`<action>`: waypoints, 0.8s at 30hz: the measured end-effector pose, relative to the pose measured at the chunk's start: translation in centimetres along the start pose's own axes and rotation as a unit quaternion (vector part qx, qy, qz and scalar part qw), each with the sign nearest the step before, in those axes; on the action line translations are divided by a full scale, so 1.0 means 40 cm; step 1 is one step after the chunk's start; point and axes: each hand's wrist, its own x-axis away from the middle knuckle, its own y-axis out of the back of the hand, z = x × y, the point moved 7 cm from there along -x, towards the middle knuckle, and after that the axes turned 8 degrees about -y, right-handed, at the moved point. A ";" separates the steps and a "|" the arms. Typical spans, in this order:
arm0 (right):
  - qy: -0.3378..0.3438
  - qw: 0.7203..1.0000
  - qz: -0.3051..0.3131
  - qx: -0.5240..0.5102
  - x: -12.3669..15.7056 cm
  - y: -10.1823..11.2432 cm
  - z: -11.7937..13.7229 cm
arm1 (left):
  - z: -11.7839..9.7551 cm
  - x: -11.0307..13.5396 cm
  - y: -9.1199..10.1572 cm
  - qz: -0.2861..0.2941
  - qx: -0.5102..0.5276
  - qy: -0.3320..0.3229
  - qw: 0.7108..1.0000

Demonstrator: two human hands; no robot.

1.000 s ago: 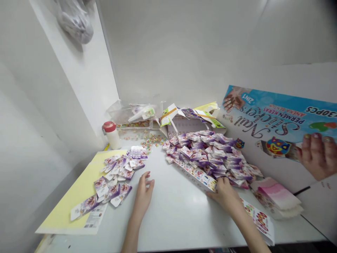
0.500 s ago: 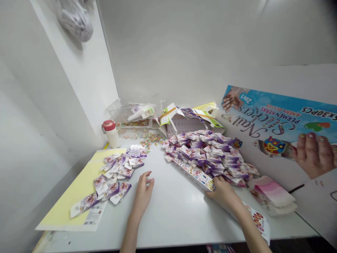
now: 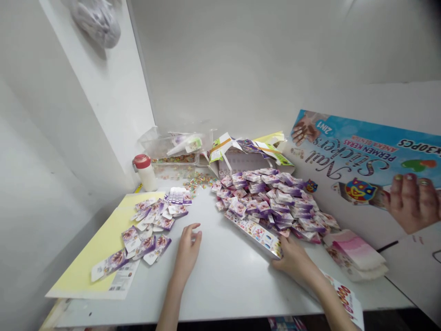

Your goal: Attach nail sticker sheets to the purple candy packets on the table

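Note:
My right hand (image 3: 294,259) is at the near edge of a heap of small purple-and-white packets (image 3: 272,197). Its fingers pinch the end of a long printed sticker strip (image 3: 257,233), which lies along the heap's front. My left hand (image 3: 188,253) rests on the white table (image 3: 223,289) with slightly curled fingers, holding nothing. Just left of it, loose printed cards (image 3: 146,230) lie scattered on a pale yellow sheet (image 3: 93,262).
Colored candy beads (image 3: 200,183) are spilled behind the cards, near a red-capped white bottle (image 3: 145,174) and a clear plastic tub (image 3: 175,149). An opened cardboard box (image 3: 237,161) stands at the back. A Nail Stickers poster (image 3: 361,161) and pink packets (image 3: 354,253) lie to the right.
My right hand has moved slightly toward me, drawing the strip's near end a little away from the heap. My left hand stays nearly still.

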 end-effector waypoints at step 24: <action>0.097 0.989 0.114 -0.019 0.084 -0.008 0.068 | -0.097 0.075 -0.142 0.126 -0.046 0.010 0.991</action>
